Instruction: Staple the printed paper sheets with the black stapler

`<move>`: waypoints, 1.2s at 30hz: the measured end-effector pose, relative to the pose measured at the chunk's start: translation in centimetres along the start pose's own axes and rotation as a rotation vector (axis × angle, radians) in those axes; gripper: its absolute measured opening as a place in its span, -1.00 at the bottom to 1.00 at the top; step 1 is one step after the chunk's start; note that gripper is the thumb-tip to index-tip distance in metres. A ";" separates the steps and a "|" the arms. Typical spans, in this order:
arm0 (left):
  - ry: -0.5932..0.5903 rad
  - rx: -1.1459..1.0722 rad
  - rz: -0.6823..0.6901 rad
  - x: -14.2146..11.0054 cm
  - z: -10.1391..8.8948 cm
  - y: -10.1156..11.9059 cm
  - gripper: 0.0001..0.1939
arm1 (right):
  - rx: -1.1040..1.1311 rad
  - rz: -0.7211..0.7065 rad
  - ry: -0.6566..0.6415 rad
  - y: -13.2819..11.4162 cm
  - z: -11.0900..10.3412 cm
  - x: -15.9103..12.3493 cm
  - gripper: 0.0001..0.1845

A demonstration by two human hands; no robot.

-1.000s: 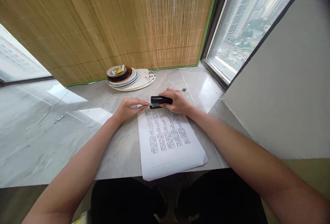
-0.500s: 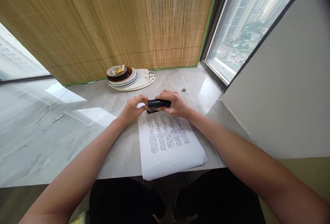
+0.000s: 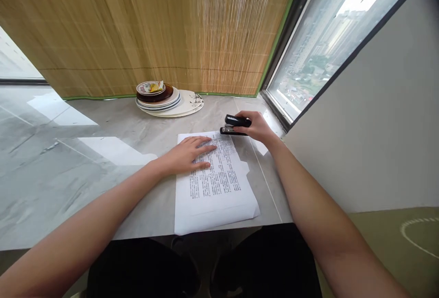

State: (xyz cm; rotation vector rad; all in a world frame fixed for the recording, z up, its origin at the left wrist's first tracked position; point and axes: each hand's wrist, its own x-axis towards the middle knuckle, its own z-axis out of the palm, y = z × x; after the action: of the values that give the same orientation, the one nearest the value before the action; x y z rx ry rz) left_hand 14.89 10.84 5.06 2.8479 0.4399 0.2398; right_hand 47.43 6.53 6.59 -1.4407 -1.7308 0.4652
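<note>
A black stapler [image 3: 236, 125] is gripped in my right hand [image 3: 257, 126], its jaws apart and pointing left at the top right corner of the papers. Printed sheets of paper [image 3: 216, 206] lie on the countertop, a bottom right corner slightly curled and a sheet's edge sticking out on the right side. My left hand [image 3: 188, 154] rests flat on the upper left of the sheets with its fingers spread. Part of the printed text is hidden beneath it.
Beyond my hands, a stack of plates [image 3: 161, 101] stands on the marble-patterned countertop [image 3: 144, 211], a small yellow packet [image 3: 157, 87] on top. Behind it hangs a bamboo blind [image 3: 137, 28]. A grey wall [image 3: 360, 119] and window [image 3: 305, 60] bound the right side.
The stapler has moved right, from the papers' top left to their top right corner, in my right hand. My left hand has left the stapler area and flattened onto the papers.
</note>
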 end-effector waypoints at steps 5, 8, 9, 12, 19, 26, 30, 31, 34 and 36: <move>-0.001 0.096 -0.115 -0.6 -0.1 -1.1 -0.40 | -0.031 0.099 -0.239 1.2 -3.2 -0.6 -0.59; -0.018 0.074 -0.112 -0.6 0.0 -1.0 -0.41 | -0.060 0.098 -0.436 0.2 -4.3 -0.9 -0.59; -0.038 0.057 -0.091 -0.5 0.1 -0.9 -0.42 | -0.072 0.092 -0.497 -0.3 -4.5 -0.9 -0.59; -0.089 0.012 -0.010 -0.4 0.4 -0.5 -0.47 | -0.089 0.050 -0.658 -1.9 -4.4 -1.0 -0.64; -0.037 -0.110 0.081 -0.6 0.4 -0.2 -0.53 | -0.109 -0.103 -0.719 -4.0 -2.6 -1.0 -0.73; 0.046 -0.170 0.088 -0.7 0.5 -0.3 -0.57 | -0.158 -0.045 -0.647 -3.5 -3.5 -1.2 -0.82; 0.025 -0.164 0.076 -0.8 0.5 -0.3 -0.57 | -0.163 -0.015 -0.642 -3.7 -3.6 -1.3 -0.79; -0.004 -0.154 0.073 -0.7 0.5 -0.2 -0.56 | -0.152 -0.015 -0.673 -3.9 -3.4 -1.2 -0.78; -0.064 -0.138 0.080 -0.7 0.3 0.2 -0.55 | -0.123 -0.043 -0.713 -4.6 -2.5 -1.2 -0.78; -0.065 -0.150 0.092 -0.7 0.2 0.5 -0.55 | -0.122 -0.100 -0.701 -4.9 -1.8 -1.1 -0.78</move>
State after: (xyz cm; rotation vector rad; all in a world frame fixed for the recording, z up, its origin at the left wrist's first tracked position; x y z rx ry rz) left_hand 14.44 10.11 4.90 2.7223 0.2667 0.1875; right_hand 45.72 3.75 10.87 -1.3506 -2.4004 0.8985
